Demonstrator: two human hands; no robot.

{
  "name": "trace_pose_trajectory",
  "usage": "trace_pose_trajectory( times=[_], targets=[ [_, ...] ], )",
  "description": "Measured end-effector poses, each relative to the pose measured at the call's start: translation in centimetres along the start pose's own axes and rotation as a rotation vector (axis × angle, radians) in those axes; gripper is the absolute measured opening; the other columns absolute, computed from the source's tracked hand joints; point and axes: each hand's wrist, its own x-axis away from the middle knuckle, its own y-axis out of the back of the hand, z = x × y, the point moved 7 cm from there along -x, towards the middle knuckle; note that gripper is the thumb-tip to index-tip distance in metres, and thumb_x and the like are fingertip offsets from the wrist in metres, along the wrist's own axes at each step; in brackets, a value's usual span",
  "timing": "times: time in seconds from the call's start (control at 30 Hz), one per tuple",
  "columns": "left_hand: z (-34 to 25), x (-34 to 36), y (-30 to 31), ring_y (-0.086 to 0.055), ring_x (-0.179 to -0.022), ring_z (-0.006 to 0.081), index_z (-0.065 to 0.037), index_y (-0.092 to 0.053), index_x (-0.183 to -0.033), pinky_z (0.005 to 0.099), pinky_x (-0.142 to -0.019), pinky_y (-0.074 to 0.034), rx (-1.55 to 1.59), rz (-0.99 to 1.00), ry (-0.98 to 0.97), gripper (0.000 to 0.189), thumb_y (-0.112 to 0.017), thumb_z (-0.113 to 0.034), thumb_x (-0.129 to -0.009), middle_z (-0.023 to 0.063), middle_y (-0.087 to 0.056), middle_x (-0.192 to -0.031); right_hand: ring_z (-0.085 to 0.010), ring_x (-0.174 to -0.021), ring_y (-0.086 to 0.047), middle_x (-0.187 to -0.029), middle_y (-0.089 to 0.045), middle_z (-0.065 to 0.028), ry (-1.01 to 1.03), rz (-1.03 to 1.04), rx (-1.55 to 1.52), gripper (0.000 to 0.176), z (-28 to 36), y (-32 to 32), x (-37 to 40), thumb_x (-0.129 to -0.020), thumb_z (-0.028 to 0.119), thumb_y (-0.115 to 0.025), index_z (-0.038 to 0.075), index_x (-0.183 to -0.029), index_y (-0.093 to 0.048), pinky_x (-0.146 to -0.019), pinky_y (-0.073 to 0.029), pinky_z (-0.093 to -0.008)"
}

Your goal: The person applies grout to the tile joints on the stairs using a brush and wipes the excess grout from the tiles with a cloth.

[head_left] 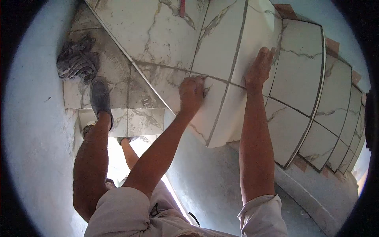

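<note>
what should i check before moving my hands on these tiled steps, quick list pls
1. Right hand free: ok, open with nothing visible in it.
2. Left hand free: cannot tell, its fingers are curled and partly hidden.
3. Joints between step tiles set: cannot tell, they look dark, but hardness does not show.
4. Cloth away from the shoe: not ok, it lies bunched right by the toe.
5. Lower tiles around the shoe clean: not ok, smudged grey.

No text, label, brand, number or sign can be read anywhere here.
</note>
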Motion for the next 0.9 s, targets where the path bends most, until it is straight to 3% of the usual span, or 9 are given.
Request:
trace_pose_trajectory(
  times=[0.07, 0.3, 0.4, 0.47, 0.5, 0.57, 0.67, 0.83, 0.9],
  targets=[
    [-3.3, 0.1, 0.6, -0.059, -0.083, 0.0344, -0.003, -0.063, -0.088, 0.0419, -0.073, -0.047, 0.064, -0.021, -0.037, 0.013, -0.054, -0.012, -0.084, 0.0157, -0.061, -0.085, -0.0384, -0.127, -0.035, -0.137, -0.034, -0.0266, -0.014, -0.001, 0.014, 0.088, -0.3, -0.1, 0.0, -0.087, 0.068, -0.023, -0.002, -0.141, -0.019, -0.107, -0.025, -0.0451],
    [-1.3, -0.5, 0.4, -0.06, -0.079, 0.0331, -0.001, -0.062, -0.086, 0.0412, -0.072, -0.047, -0.069, 0.037, 0.061, 0.011, -0.055, -0.009, -0.082, 0.0157, -0.061, -0.084, -0.0366, -0.127, -0.036, -0.137, -0.035, -0.0253, -0.015, 0.001, 0.024, 0.085, 0.2, 0.1, 0.0, -0.087, 0.067, -0.022, 0.001, -0.141, -0.021, -0.106, -0.025, -0.0451],
    [-3.9, 0.1, 1.2, -0.059, -0.08, 0.0344, -0.002, -0.062, -0.086, 0.0427, -0.074, -0.046, 0.076, -0.064, -0.101, 0.011, -0.055, -0.009, -0.081, 0.0155, -0.061, -0.085, -0.0358, -0.128, -0.035, -0.137, -0.036, -0.0243, -0.031, 0.017, 0.03, 0.085, -0.1, 0.0, 0.3, -0.087, 0.067, -0.022, 0.001, -0.142, -0.02, -0.107, -0.024, -0.0448],
    [-1.0, -1.5, 0.2, -0.058, -0.083, 0.0356, -0.002, -0.062, -0.091, 0.0445, -0.077, -0.046, 0.021, 0.108, 0.123, 0.014, -0.054, -0.009, -0.082, 0.0157, -0.062, -0.088, -0.0356, -0.128, -0.034, -0.137, -0.036, -0.0237, -0.007, 0.006, 0.059, 0.086, 0.2, 0.2, 0.1, -0.087, 0.067, -0.022, 0.002, -0.142, -0.019, -0.107, -0.023, -0.0444],
    [-1.2, -0.9, 0.1, -0.058, -0.083, 0.0356, -0.002, -0.062, -0.091, 0.0445, -0.077, -0.046, 0.024, 0.105, 0.125, 0.014, -0.054, -0.009, -0.082, 0.0157, -0.062, -0.088, -0.0356, -0.129, -0.033, -0.137, -0.036, -0.0236, -0.039, 0.021, 0.062, 0.086, -0.2, 0.1, 0.2, -0.087, 0.067, -0.023, 0.002, -0.142, -0.019, -0.107, -0.023, -0.0442],
    [-3.5, -0.3, 0.7, -0.057, -0.083, 0.0368, -0.002, -0.061, -0.092, 0.0471, -0.077, -0.044, 0.045, -0.001, -0.03, 0.016, -0.052, -0.013, -0.084, 0.0167, -0.061, -0.088, -0.0356, -0.13, -0.032, -0.137, -0.036, -0.0236, -0.058, 0.035, 0.06, 0.086, -0.1, -0.3, -0.2, -0.087, 0.067, -0.023, 0.001, -0.142, -0.018, -0.108, -0.022, -0.0439],
    [-2.8, 0.9, 0.1, -0.057, -0.083, 0.038, -0.002, -0.061, -0.092, 0.0475, -0.077, -0.044, -0.05, -0.025, -0.067, 0.018, -0.051, -0.015, -0.085, 0.018, -0.061, -0.088, -0.0357, -0.13, -0.032, -0.138, -0.036, -0.0234, -0.022, 0.019, 0.061, 0.087, -0.4, -0.1, 0.2, -0.087, 0.068, -0.023, 0.001, -0.142, -0.018, -0.108, -0.022, -0.0446],
    [-1.8, -0.8, 0.2, -0.057, -0.086, 0.0383, -0.002, -0.062, -0.091, 0.0458, -0.08, -0.045, -0.111, 0.179, 0.17, 0.019, -0.05, -0.015, -0.085, 0.0185, -0.061, -0.091, -0.0359, -0.131, -0.03, -0.139, -0.034, -0.0231, -0.025, 0.028, 0.025, 0.088, -0.3, -0.4, -0.2, -0.086, 0.069, -0.023, 0.002, -0.142, -0.016, -0.109, -0.02, -0.0459],
    [-6.0, -0.2, 1.5, -0.057, -0.088, 0.0379, -0.001, -0.063, -0.091, 0.0445, -0.078, -0.045, 0.08, 0.015, -0.016, 0.02, -0.049, -0.014, -0.085, 0.0199, -0.061, -0.093, -0.0359, -0.131, -0.03, -0.139, -0.034, -0.0234, -0.025, 0.03, 0.043, 0.089, 0.0, -0.5, -0.4, -0.085, 0.07, -0.023, 0.002, -0.142, -0.016, -0.109, -0.02, -0.0453]
  ],
)
